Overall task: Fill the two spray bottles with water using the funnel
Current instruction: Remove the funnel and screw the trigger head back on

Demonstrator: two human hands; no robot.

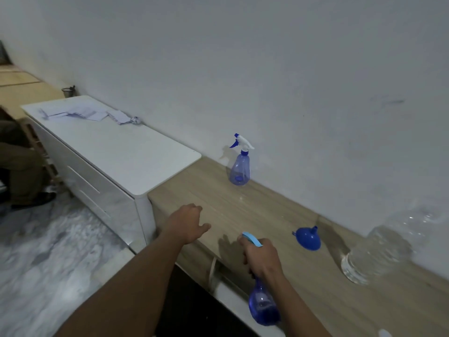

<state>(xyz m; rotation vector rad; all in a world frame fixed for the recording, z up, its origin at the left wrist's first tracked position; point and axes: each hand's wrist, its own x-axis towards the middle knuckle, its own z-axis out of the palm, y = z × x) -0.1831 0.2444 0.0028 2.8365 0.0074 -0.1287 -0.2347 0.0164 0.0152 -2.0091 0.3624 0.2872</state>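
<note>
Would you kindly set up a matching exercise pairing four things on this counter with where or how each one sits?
Things:
1. Far spray bottle
2. Funnel
3. Near spray bottle
4. Clear water bottle

States:
A. Held by the right hand
B. Standing upright by the wall
C. Resting mouth-down, spout up
D. At the right end of the counter

Pairs: 1-B, 2-C, 3-A, 4-D
</note>
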